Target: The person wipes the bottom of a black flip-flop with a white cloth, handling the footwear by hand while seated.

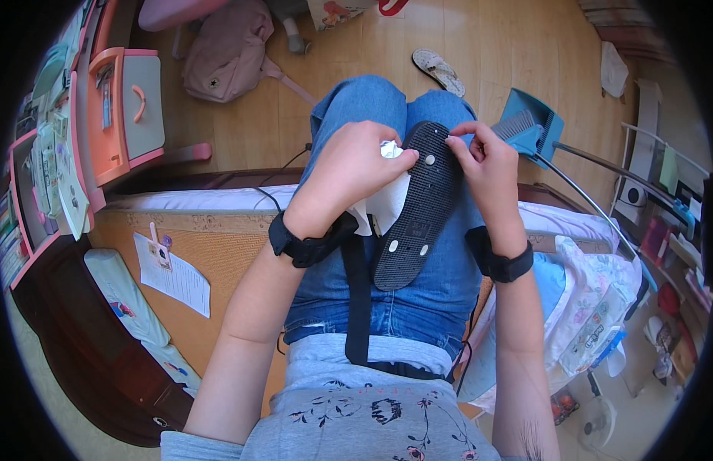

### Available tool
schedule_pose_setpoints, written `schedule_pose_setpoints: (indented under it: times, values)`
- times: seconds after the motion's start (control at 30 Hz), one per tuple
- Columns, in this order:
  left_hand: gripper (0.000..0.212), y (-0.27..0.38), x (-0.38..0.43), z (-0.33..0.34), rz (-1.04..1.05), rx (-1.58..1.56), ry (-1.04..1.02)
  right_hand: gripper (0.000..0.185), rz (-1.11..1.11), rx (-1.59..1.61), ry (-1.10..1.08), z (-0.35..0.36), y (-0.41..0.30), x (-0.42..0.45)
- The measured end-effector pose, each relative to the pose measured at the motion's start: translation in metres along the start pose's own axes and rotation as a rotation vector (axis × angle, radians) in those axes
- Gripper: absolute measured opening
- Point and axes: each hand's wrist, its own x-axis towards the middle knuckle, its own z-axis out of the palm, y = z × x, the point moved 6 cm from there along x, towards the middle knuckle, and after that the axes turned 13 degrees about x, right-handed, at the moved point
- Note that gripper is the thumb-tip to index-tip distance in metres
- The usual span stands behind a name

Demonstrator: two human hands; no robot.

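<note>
A black rubber flip-flop (421,201) lies sole up across my thighs, its toe end away from me. Pale round plugs show in its ribbed sole, one near the toe and two near the heel. My left hand (368,158) is closed on a crumpled white tissue (389,199), which hangs down beside the sole's left edge. Thumb and forefinger of my right hand (484,151) come together at the sole's upper right edge; whether they pinch the edge or something small is unclear. Both wrists wear black straps.
A matching-size patterned flip-flop (440,70) lies on the wooden floor ahead. To the right stand a blue dustpan (529,124) and brush. A pink backpack (226,57) lies ahead left, near an orange-and-white cabinet (125,112). Clipped paper (174,276) rests on the bed at left.
</note>
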Motion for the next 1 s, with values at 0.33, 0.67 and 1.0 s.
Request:
schedule_pose_setpoints:
  times: [0.33, 0.67, 1.0]
  values:
    - [0.035, -0.001, -0.001, -0.001, 0.014, -0.002, 0.011, 0.022, -0.043, 0.365, 0.017, -0.014, 0.012, -0.003]
    - [0.035, 0.000, -0.001, 0.000, 0.032, 0.000, 0.018, 0.006, -0.032, 0.297, 0.033, -0.018, 0.003, 0.002]
    - [0.036, -0.002, 0.000, 0.002, 0.013, 0.019, 0.012, 0.026, -0.006, 0.480, 0.077, -0.011, 0.012, 0.008]
